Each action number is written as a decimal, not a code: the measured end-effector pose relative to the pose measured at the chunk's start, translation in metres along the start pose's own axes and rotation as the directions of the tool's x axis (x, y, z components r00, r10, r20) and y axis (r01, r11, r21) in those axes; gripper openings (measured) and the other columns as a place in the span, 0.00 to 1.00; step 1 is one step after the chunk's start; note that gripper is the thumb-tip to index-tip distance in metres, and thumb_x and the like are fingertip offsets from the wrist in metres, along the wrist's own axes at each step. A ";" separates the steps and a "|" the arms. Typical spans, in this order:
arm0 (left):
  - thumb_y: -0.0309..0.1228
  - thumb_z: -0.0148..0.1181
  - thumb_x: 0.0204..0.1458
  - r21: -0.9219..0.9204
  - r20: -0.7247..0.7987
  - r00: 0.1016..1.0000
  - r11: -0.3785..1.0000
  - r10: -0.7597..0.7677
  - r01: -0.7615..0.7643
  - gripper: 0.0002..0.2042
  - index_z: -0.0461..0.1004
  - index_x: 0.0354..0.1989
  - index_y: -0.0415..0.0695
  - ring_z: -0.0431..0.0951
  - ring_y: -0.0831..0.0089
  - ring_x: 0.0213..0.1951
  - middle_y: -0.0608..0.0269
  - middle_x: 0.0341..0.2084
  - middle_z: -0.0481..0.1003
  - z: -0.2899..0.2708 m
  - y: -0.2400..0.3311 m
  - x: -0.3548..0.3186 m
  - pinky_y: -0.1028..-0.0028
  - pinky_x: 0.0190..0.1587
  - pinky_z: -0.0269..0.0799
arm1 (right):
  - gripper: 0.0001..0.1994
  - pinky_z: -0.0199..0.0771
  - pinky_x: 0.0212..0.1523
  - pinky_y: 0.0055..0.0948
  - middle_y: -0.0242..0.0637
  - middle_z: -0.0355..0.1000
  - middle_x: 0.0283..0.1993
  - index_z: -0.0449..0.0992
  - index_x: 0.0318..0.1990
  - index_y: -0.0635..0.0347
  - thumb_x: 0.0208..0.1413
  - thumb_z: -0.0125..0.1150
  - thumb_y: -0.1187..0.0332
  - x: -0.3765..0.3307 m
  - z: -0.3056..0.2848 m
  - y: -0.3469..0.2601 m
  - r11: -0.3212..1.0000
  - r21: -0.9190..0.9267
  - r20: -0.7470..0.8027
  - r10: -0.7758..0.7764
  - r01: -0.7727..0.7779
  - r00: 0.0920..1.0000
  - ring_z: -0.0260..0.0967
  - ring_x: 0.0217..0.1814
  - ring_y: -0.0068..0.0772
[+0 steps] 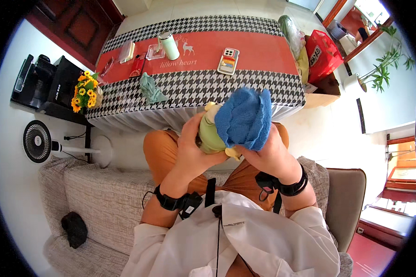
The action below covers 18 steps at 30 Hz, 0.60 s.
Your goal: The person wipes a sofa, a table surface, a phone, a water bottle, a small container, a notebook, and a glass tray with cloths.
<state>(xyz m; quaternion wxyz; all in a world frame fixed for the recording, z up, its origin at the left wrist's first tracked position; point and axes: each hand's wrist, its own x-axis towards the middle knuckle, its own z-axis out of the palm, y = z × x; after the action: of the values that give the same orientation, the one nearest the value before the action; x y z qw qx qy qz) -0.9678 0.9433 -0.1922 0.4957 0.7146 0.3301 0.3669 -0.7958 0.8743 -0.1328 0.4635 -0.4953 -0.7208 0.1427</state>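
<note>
Above my lap, in front of the table's near edge, I hold a rounded light green object (pixel 211 136) with small yellow parts; its kind is not clear. My left hand (pixel 194 147) is closed round its left side, the thumb along its lower part. My right hand (pixel 273 159) is closed on a fluffy blue cloth (pixel 245 121), which lies against the object's right side and covers much of it. The right hand's fingers are mostly hidden behind the cloth.
A table (pixel 259 83) with a houndstooth-and-red cover holds a phone (pixel 228 62), a pale green bottle (pixel 169 47), a glass ashtray (pixel 155 51) and a crumpled green cloth (pixel 151 89). Yellow flowers (pixel 84 91) and a fan (pixel 37 141) stand left; a red bag (pixel 322 54) stands right.
</note>
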 end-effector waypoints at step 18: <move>0.31 0.70 0.22 0.134 -0.018 0.988 0.979 0.155 -0.151 0.37 0.62 0.48 0.44 0.66 0.53 0.44 0.55 0.42 0.66 0.000 0.002 0.003 0.61 0.47 0.60 | 0.17 0.70 0.31 0.33 0.42 0.70 0.32 0.71 0.37 0.62 0.37 0.66 0.69 0.013 0.007 -0.001 0.978 -0.069 0.018 0.200 -0.198 0.980 0.70 0.31 0.46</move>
<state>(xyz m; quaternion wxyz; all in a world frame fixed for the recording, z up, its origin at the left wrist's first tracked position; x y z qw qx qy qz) -0.9666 0.9453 -0.1899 0.4128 0.7638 0.3049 0.3915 -0.8029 0.8866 -0.1286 0.4212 -0.5784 -0.6776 0.1703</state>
